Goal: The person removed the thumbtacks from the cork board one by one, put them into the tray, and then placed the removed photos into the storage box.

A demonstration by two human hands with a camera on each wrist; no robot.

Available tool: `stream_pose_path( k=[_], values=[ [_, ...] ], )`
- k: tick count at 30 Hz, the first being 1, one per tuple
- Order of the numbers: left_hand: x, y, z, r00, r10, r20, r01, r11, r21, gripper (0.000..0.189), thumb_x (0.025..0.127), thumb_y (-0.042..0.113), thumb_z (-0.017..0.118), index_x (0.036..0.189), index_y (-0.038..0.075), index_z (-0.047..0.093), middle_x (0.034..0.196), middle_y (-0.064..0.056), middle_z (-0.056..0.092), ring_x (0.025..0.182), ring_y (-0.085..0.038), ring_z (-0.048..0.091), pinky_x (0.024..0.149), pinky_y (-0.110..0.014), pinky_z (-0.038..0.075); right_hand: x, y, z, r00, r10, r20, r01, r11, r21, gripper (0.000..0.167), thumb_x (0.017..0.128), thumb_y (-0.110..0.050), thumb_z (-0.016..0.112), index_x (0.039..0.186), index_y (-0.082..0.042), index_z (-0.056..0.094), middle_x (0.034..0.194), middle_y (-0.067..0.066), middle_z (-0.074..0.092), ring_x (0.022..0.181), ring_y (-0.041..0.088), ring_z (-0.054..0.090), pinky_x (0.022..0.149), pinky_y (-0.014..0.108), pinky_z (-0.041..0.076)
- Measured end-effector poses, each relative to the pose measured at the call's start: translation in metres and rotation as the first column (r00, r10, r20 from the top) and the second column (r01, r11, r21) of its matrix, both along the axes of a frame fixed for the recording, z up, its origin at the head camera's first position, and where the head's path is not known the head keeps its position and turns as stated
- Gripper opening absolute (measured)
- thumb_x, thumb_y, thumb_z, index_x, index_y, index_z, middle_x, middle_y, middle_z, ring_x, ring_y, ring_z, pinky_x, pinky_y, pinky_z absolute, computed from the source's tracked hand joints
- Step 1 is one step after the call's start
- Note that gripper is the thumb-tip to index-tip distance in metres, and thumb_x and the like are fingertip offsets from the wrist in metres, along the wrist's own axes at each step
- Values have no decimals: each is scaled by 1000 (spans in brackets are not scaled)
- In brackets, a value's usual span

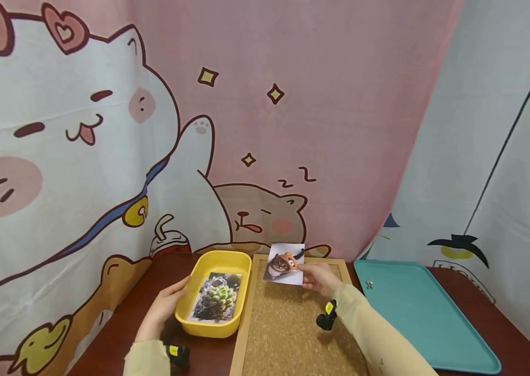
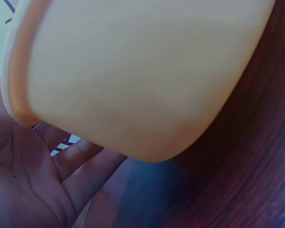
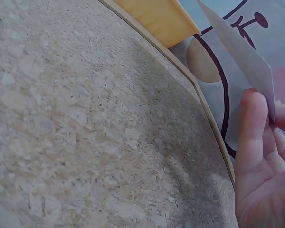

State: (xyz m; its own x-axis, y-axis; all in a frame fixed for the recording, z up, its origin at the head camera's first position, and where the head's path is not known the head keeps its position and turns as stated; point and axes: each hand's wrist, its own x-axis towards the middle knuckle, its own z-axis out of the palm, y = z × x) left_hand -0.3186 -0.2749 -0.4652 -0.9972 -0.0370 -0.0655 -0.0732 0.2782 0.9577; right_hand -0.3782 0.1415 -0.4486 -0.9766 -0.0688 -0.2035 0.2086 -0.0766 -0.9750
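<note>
My right hand (image 1: 322, 279) pinches a photo card (image 1: 284, 264) by its right edge, holding it up over the far end of a wood-framed corkboard (image 1: 302, 318). The card's picture shows a cat in an orange hat. In the right wrist view, thumb and fingers (image 3: 254, 128) meet on the card's lower edge, and its plain back (image 3: 244, 57) shows. At the left side of a yellow bin (image 1: 214, 330), my left hand (image 1: 163, 308) rests with its fingers extended along the outer wall (image 2: 133, 85). Inside the bin lies a photo of a succulent plant (image 1: 220, 297).
To the right of the corkboard lies a teal tray (image 1: 429, 318) with a few tiny metallic pieces (image 1: 369, 284) near its far left corner. The dark red-brown table (image 1: 119, 334) meets a cartoon-printed curtain (image 1: 340, 130) at the back.
</note>
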Motion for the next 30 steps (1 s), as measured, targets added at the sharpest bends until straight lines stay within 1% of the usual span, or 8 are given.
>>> stream_pose_path(
  k=[8, 12, 18, 23, 30],
  values=[
    [1, 1, 1, 1000, -4, -9, 4, 1000, -4, 44, 101, 17, 48, 143, 5, 46, 144, -27, 41, 124, -36, 48, 96, -47, 45, -1, -5, -2, 1000, 1, 3, -1, 1000, -14, 16, 94, -10, 61, 100, 5, 63, 68, 3, 63, 55, 9, 59, 55, 23, 53],
    [2, 1, 2, 1000, -4, -8, 4, 1000, -5, 44, 102, 17, 48, 144, 5, 46, 144, -27, 41, 124, -36, 48, 97, -47, 45, -2, -8, -2, 1000, 8, -1, -8, 1000, -3, 16, 94, -10, 61, 99, 5, 63, 69, 3, 63, 55, 8, 58, 54, 23, 53],
    [2, 1, 2, 1000, -3, 4, 3, 1000, -3, 44, 102, 17, 47, 144, 6, 45, 145, -27, 40, 125, -38, 47, 98, -49, 44, -3, -9, -2, 1000, 15, 2, -15, 1000, -6, 23, 94, -12, 62, 106, 8, 61, 72, 4, 63, 56, 8, 58, 55, 22, 53],
    [2, 1, 2, 1000, -6, 19, 6, 1000, -3, 46, 102, 20, 47, 145, 6, 44, 146, -26, 40, 127, -37, 44, 100, -49, 42, -3, -10, -1, 1000, 19, 5, -19, 1000, -8, 29, 94, -12, 61, 112, 11, 59, 74, 5, 64, 56, 9, 59, 55, 22, 53],
    [1, 1, 2, 1000, -8, 14, 8, 1000, -1, 45, 102, 20, 48, 145, 6, 45, 146, -26, 39, 130, -40, 41, 103, -53, 37, -1, -14, 3, 1000, 18, 9, -18, 1000, -10, 23, 95, -11, 61, 107, 9, 59, 74, 6, 64, 56, 9, 59, 54, 21, 52]
  ],
)
